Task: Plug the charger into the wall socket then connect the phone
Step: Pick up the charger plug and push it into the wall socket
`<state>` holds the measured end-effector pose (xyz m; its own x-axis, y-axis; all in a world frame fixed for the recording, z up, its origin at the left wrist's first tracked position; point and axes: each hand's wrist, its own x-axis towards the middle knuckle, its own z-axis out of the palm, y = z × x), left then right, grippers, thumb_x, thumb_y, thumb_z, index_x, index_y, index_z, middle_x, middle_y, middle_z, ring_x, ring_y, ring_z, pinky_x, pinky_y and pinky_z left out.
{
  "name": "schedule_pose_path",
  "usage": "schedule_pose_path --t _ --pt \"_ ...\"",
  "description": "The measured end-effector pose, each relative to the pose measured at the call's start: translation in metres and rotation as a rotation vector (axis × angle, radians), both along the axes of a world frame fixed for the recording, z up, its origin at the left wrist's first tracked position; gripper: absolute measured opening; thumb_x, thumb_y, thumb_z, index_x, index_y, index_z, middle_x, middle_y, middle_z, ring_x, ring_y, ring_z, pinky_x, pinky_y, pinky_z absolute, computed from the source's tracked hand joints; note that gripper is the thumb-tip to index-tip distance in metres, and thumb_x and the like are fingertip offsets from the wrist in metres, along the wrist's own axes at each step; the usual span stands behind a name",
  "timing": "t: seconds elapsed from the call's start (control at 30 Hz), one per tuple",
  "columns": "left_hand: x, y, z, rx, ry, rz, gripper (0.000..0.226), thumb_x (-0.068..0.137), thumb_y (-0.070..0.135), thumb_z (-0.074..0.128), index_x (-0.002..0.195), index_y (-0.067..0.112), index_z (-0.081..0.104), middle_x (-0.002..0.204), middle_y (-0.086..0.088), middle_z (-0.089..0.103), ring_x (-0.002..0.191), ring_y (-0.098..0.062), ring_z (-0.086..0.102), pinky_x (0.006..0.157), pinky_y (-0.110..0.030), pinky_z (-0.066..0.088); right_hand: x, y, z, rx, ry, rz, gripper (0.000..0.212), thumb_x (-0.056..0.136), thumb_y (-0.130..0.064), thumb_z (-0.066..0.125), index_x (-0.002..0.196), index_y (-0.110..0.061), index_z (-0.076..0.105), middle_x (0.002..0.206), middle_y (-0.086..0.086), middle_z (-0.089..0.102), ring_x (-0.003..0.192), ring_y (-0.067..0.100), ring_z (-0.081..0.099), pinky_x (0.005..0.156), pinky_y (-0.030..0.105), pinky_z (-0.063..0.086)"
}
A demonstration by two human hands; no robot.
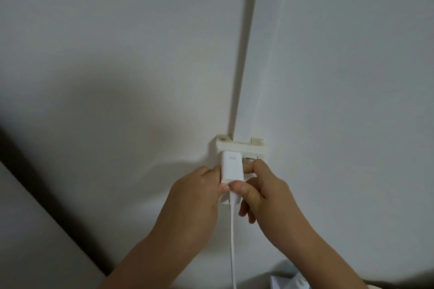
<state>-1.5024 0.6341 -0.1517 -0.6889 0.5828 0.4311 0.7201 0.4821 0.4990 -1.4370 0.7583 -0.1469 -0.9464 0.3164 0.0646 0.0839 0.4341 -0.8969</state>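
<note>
- Seating the charger (232, 166) squarely in the wall socket (242, 150) looks like the step in hand; a straight push, without twisting, should serve best.
- Whether the pins are fully home cannot be told.
- Left hand (195, 199) is closed, pinching the charger's lower left side.
- Right hand (260, 190) is closed on its lower end, where the white cable (232, 241) hangs down.
- No phone is clearly visible.
</note>
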Motion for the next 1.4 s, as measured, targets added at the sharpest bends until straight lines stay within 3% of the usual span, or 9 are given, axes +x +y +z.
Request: schedule_pose_path --t 0.1,0.2,0.3,0.43,0.6,0.77,0.9,1.07,1.4 --pt "0.002 -0.001 -0.003 0.009 -0.002 -0.003 0.031 0.093 0.029 0.040 0.122 0.027 0.047 0.090 0.007 0.053 0.079 -0.007 0.049 0.066 -0.016 0.036 0.001 -0.002 -0.004 0.132 0.030 -0.016 0.018 0.087 -0.031 0.057 0.103 -0.024 0.052 0.057 -0.009 0.059 0.042 0.002 0.054 0.045 0.009 0.041" --pt "0.004 0.000 -0.007 0.004 -0.019 0.013 0.041 0.092 0.024 0.041 0.133 0.029 0.038 0.104 0.003 0.058 0.090 -0.011 0.055 0.076 -0.018 0.044 0.001 -0.004 -0.007 0.267 0.030 -0.032 0.047 0.079 -0.055 0.044 0.115 -0.025 0.050 0.065 -0.011 0.057 0.053 0.004 0.053 0.055 0.018 0.046" --pt "0.002 0.004 -0.009 0.039 -0.005 0.015 0.042 0.088 0.018 0.051 0.130 0.019 0.046 0.101 -0.005 0.064 0.087 -0.016 0.059 0.068 -0.014 0.038 -0.001 -0.004 -0.010 0.384 -0.017 -0.050 0.044 0.086 -0.051 0.037 0.123 -0.028 0.044 0.065 -0.015 0.049 0.064 0.008 0.054 0.059 0.018 0.042" --pt "0.003 0.003 -0.007 0.039 -0.046 0.002 0.037 0.088 0.017 0.051 0.125 0.017 0.051 0.097 -0.003 0.062 0.077 -0.007 0.047 0.057 -0.003 0.029 0.002 -0.009 -0.003 0.519 -0.020 -0.025 0.089 0.063 -0.077 -0.006 0.124 -0.029 0.040 0.065 -0.016 0.047 0.070 0.011 0.059 0.058 0.015 0.040" --pt "-0.007 0.001 0.000 0.036 -0.051 -0.026 0.025 0.087 0.010 0.049 0.110 0.008 0.059 0.085 0.004 0.047 0.074 -0.007 0.041 0.063 -0.007 0.039 -0.005 -0.001 -0.006 0.482 -0.021 -0.060 0.021 0.094 -0.035 0.044 0.112 -0.024 0.049 0.065 -0.016 0.052 0.067 0.011 0.059 0.063 0.023 0.048" --pt "-0.008 0.001 0.004 0.047 -0.023 -0.045 0.019 0.087 0.009 0.051 0.099 0.005 0.064 0.078 0.002 0.056 0.068 -0.008 0.048 0.056 -0.011 0.034 -0.004 -0.003 -0.004 0.450 -0.005 -0.056 0.027 0.092 -0.036 0.045 0.113 -0.020 0.050 0.077 -0.001 0.065 0.069 0.020 0.064 0.065 0.033 0.055" --pt "-0.001 -0.005 -0.005 0.222 -0.510 0.002 0.027 0.091 0.017 0.046 0.112 0.023 0.062 0.081 0.006 0.066 0.069 -0.010 0.062 0.074 -0.029 0.056 -0.008 0.001 -0.001 0.348 -0.046 0.004 0.037 0.090 -0.040 0.048 0.121 -0.020 0.047 0.074 -0.002 0.060 0.065 0.017 0.059 0.069 0.039 0.056" --pt "0.019 -0.013 -0.007 0.395 -0.932 0.016 0.016 0.091 0.022 0.046 0.089 0.029 0.060 0.068 0.001 0.070 0.056 -0.016 0.066 0.055 -0.028 0.056 -0.002 0.003 0.004 0.249 -0.077 0.012 0.037 0.091 -0.037 0.049 0.123 -0.018 0.048 0.091 0.003 0.066 0.078 0.020 0.063 0.075 0.038 0.056" --pt "0.064 -0.035 -0.049 0.324 -0.990 0.012 0.039 0.094 0.024 0.036 0.068 0.027 0.065 0.059 0.010 0.070 0.051 -0.007 0.064 0.052 -0.021 0.051 0.060 -0.011 -0.045 0.240 -0.335 0.040 0.013 0.091 -0.024 0.046 0.081 -0.024 0.054 0.092 0.007 0.069 0.079 0.023 0.066 0.073 0.036 0.054"
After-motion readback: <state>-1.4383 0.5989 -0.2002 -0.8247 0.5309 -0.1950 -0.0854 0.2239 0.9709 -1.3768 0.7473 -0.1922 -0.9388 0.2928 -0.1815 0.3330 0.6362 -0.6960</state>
